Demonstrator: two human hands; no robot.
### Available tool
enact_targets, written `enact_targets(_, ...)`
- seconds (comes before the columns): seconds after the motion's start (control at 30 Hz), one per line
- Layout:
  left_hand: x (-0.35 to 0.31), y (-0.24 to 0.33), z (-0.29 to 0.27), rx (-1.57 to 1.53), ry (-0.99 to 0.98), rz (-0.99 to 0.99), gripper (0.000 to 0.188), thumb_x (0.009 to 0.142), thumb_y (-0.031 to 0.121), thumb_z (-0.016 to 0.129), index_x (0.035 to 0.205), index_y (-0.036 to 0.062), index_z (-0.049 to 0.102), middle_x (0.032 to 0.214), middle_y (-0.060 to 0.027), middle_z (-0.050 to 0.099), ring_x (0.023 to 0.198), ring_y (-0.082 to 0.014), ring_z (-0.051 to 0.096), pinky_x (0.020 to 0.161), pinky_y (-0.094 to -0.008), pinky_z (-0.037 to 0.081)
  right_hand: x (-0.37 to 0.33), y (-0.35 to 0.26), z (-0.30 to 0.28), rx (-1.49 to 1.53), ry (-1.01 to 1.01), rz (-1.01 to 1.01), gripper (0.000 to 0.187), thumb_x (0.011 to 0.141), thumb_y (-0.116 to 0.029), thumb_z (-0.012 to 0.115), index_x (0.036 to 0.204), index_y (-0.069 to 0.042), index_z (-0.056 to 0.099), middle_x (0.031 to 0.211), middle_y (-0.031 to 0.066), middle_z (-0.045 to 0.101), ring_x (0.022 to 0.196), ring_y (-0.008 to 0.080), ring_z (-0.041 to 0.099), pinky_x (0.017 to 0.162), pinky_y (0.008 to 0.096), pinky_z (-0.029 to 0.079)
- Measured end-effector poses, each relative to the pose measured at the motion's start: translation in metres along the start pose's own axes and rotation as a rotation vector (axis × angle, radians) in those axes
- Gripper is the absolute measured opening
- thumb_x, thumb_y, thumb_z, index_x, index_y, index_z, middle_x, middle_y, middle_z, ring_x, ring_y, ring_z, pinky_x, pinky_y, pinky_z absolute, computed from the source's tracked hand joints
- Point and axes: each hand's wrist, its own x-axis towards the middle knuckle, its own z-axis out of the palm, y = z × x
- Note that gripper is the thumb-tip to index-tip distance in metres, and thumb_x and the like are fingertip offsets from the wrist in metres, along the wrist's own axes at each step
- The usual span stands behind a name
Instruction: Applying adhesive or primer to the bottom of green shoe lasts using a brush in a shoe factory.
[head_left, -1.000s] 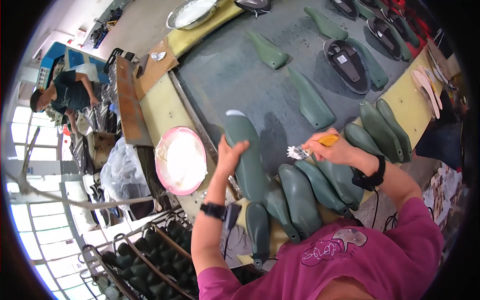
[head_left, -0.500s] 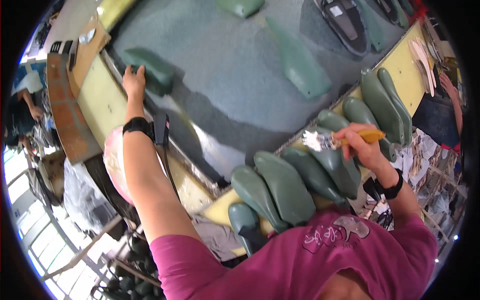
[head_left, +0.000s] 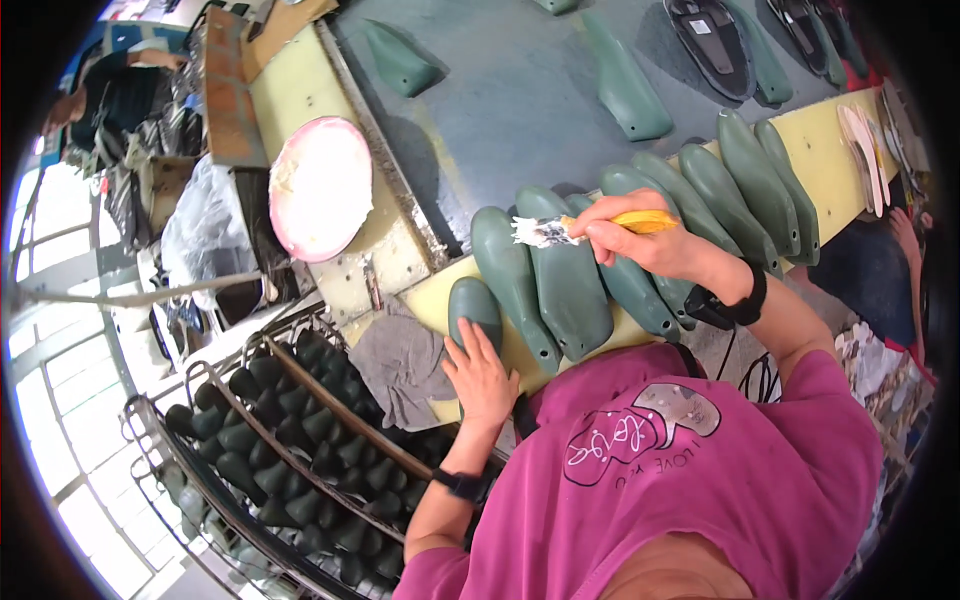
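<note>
My right hand (head_left: 645, 235) is closed around the yellow handle of a paintbrush (head_left: 542, 231), whose bristles are coated in thick white paste. The brush is above a row of green shoe lasts (head_left: 567, 290) lying side by side on the yellow bench edge. At the left end of that row is a shorter last (head_left: 472, 298). My left hand (head_left: 482, 380) rests on its lower part, fingers stretched out and hiding that end. Farther off, single lasts lie on the grey work surface, one at the left (head_left: 400, 62) and one near the middle (head_left: 632, 92).
A pink-rimmed bowl (head_left: 283, 222) of white paste stands on the bench's left side. Near it lies a crumpled grey cloth (head_left: 395, 362). A rack (head_left: 270, 350) packed with dark lasts is at lower left. Dark shoe uppers (head_left: 712, 55) lie far right. Other people are at both sides.
My left hand has left the last on the far-left work surface and come back to the row's leftmost last. The brush has shifted left in my right hand. The view has turned.
</note>
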Motion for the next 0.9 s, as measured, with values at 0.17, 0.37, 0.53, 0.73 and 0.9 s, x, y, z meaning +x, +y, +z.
enact_targets(0.17,0.018,-0.027,-0.007,-0.221,-0.216,-0.364,0.088,0.055,0.025,0.072,0.128,-0.0038,0.032,0.125,-0.0244,0.041,0.098,-0.0382,0.052,0.078,-0.0438,0.044,0.009,0.011,0.023,-0.066,-0.135,-0.032,0.017,0.088,-0.013,0.052,0.092,-0.001,0.063,0.075,0.0054,0.057,0.062,0.0112,0.054,0.054,0.0247,0.045)
enact_targets(0.37,0.029,-0.075,-0.029,-1.371,-0.112,-0.213,0.078,0.054,0.017,0.065,0.123,-0.0050,0.037,0.098,-0.0154,0.059,0.087,-0.0264,0.059,0.078,-0.0345,0.047,0.024,-0.001,0.047,-0.097,-0.189,-0.198,0.015,0.087,-0.014,0.055,0.092,-0.002,0.063,0.074,0.0030,0.059,0.062,0.0082,0.054,0.057,0.0227,0.046)
enact_targets(0.53,0.039,-0.065,-0.055,-1.669,-0.270,0.009,0.074,0.051,0.019,0.061,0.119,-0.0036,0.043,0.104,-0.0081,0.054,0.095,-0.0172,0.051,0.083,-0.0271,0.040,0.045,-0.012,0.057,-0.099,-0.190,-0.186,0.015,0.086,-0.013,0.054,0.090,-0.001,0.063,0.070,0.0041,0.059,0.060,0.0098,0.055,0.055,0.0248,0.046)
enact_targets(0.73,0.087,-0.072,-0.060,-1.992,-0.320,-0.034,0.066,0.051,0.018,0.058,0.112,-0.0032,0.048,0.095,-0.0079,0.056,0.086,-0.0181,0.054,0.075,-0.0286,0.045,0.033,0.037,0.017,-0.152,0.002,0.117,0.018,0.087,-0.020,0.055,0.089,-0.004,0.063,0.061,0.0018,0.057,0.057,0.0085,0.054,0.052,0.0230,0.045)
enact_targets(0.9,0.193,-0.081,-0.065,-1.921,-0.293,-0.050,0.065,0.061,0.020,0.062,0.118,-0.0022,0.043,0.097,-0.0129,0.056,0.082,-0.0219,0.058,0.068,-0.0344,0.051,0.007,0.015,-0.011,-0.163,0.233,0.055,0.018,0.088,-0.015,0.051,0.087,-0.001,0.063,0.060,0.0017,0.056,0.054,0.0078,0.053,0.050,0.0210,0.043)
